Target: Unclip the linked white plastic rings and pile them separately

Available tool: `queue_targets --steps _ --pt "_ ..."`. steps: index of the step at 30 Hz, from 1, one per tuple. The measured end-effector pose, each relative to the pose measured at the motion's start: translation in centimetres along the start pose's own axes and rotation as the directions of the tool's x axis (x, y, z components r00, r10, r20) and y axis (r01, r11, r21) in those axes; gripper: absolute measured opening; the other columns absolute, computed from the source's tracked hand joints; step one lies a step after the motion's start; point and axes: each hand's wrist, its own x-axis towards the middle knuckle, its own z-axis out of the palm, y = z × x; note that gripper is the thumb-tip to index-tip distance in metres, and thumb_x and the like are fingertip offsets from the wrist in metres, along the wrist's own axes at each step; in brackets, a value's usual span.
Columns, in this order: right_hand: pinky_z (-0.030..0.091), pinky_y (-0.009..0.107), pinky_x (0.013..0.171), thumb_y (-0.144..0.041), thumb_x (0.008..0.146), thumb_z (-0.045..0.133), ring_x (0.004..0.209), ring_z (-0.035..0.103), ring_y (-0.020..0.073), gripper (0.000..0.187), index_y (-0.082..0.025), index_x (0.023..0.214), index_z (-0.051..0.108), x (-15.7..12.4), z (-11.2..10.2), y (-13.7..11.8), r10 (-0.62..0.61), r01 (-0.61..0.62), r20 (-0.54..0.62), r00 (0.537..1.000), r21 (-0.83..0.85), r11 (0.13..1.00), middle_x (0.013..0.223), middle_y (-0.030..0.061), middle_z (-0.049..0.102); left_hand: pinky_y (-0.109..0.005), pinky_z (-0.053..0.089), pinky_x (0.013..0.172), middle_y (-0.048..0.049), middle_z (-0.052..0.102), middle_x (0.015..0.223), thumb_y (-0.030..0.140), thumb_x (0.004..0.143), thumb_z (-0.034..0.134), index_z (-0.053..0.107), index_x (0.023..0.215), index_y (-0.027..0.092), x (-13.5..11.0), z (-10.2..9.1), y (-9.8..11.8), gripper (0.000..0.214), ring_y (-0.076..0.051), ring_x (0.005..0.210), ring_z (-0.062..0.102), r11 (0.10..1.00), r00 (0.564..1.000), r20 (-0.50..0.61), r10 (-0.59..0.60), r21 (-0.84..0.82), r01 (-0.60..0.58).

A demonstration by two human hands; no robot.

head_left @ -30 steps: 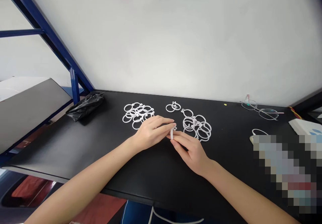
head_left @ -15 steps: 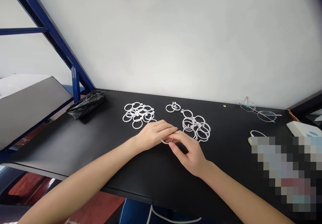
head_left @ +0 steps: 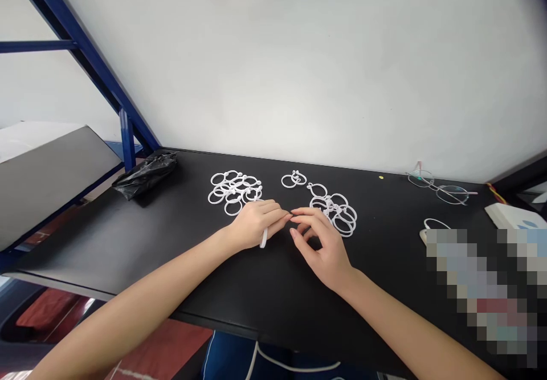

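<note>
Near centre, a white ring point(head_left: 264, 238) is held edge-on, nearly upright, by the left hand point(head_left: 258, 221), fingers point(head_left: 276, 218) bunched; the right hand point(head_left: 321, 249) is kept loosely parted.

Soft light brightens the wall point(head_left: 277, 95) near centre.

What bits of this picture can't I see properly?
Head view, most of the white ring: hidden by the left hand.
Head view, near edge of the left ring pile: behind that same hand.
Head view, part of the right ring pile: behind the right hand.
Head view, the white box: covered by pixel blocks, cut off at the right edge.
</note>
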Motion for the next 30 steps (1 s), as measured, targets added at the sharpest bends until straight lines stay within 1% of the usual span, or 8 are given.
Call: queue_targets --steps 3,6,9,14,20,25,28,30 --pt "0.058 0.027 0.057 -0.019 0.093 0.055 0.068 0.062 0.0109 0.014 -0.022 0.106 0.062 0.2 -0.1 0.2 0.041 -0.042 0.037 0.998 0.013 0.999 0.110 0.0081 0.062 -0.022 0.038 0.052 0.0011 0.054 0.058 0.024 0.099 0.045 0.064 0.077 0.014 0.0 0.0 0.1 0.031 -0.009 0.051 0.047 0.969 0.976 0.092 -0.200 -0.130 0.211" --pt "0.056 0.026 0.056 -0.022 0.094 0.054 0.065 0.061 0.0110 0.012 -0.022 0.104 0.061 0.2 -0.1 0.2 0.047 -0.049 0.086 0.995 0.028 0.998 0.099 0.0055 0.064 -0.020 0.036 0.051 0.0070 0.041 0.051 0.030 0.098 0.047 0.065 0.086 0.015 0.1 -0.1 0.2 0.026 -0.007 0.047 0.038 0.820 0.858 0.279 -0.430 -0.276 0.501" --pt "0.054 0.026 0.055 -0.024 0.094 0.057 0.062 0.059 0.0107 0.010 -0.021 0.102 0.061 0.1 -0.1 0.1 0.032 -0.038 0.144 0.989 0.037 0.999 0.092 0.0039 0.063 -0.019 0.038 0.053 0.0091 0.042 0.050 0.031 0.093 0.055 0.065 0.100 0.015 0.2 -0.3 0.1 0.020 -0.007 0.046 0.040 0.682 0.750 0.382 -0.540 -0.324 0.655" --pt "0.055 0.025 0.054 -0.024 0.092 0.060 0.063 0.060 0.0102 0.010 -0.021 0.102 0.061 0.2 -0.1 0.0 0.049 -0.057 0.184 0.982 0.039 0.998 0.099 0.0052 0.063 -0.018 0.043 0.046 0.0026 0.063 0.067 0.034 0.087 0.063 0.063 0.104 0.015 0.0 -0.5 -0.5 0.025 -0.007 0.044 0.054 0.461 0.637 0.501 -0.585 -0.441 0.770" --pt "0.055 0.025 0.056 -0.024 0.091 0.061 0.062 0.061 0.0106 0.014 -0.022 0.104 0.060 0.2 0.0 0.3 0.113 -0.121 0.205 0.972 0.024 0.992 0.091 0.0025 0.065 -0.020 0.055 0.050 -0.0024 0.068 0.074 0.027 0.084 0.066 0.064 0.100 0.012 0.5 -0.6 -0.6 0.022 -0.010 0.053 0.063 0.153 0.546 0.610 -0.574 -0.575 0.804" --pt "0.057 0.025 0.055 -0.027 0.086 0.067 0.056 0.062 0.0093 0.034 -0.024 0.115 0.051 -0.2 0.1 0.6 0.145 -0.157 0.142 0.979 0.074 0.985 0.095 0.0023 0.068 -0.023 0.059 0.058 -0.0056 0.071 0.080 0.039 0.088 0.065 0.066 0.101 0.013 0.7 -1.2 -0.5 0.029 -0.014 0.070 0.069 0.085 0.542 0.641 -0.543 -0.600 0.796" --pt "0.057 0.025 0.055 -0.026 0.086 0.067 0.053 0.063 0.0090 0.028 -0.023 0.110 0.051 -0.1 0.0 0.4 0.142 -0.150 0.101 0.985 0.081 0.985 0.095 0.0026 0.069 -0.024 0.060 0.062 -0.0071 0.073 0.083 0.044 0.085 0.069 0.067 0.102 0.013 0.8 -1.5 -0.4 0.035 -0.015 0.074 0.070 0.050 0.517 0.673 -0.529 -0.583 0.811" --pt "0.056 0.025 0.056 -0.024 0.087 0.065 0.051 0.061 0.0094 0.018 -0.022 0.102 0.054 0.0 0.0 0.2 0.142 -0.147 0.095 0.985 0.055 0.988 0.082 -0.0004 0.068 -0.026 0.060 0.063 -0.0074 0.073 0.083 0.046 0.083 0.071 0.067 0.101 0.013 0.9 -1.6 -0.4 0.038 -0.016 0.073 0.071 0.012 0.489 0.697 -0.525 -0.568 0.823"
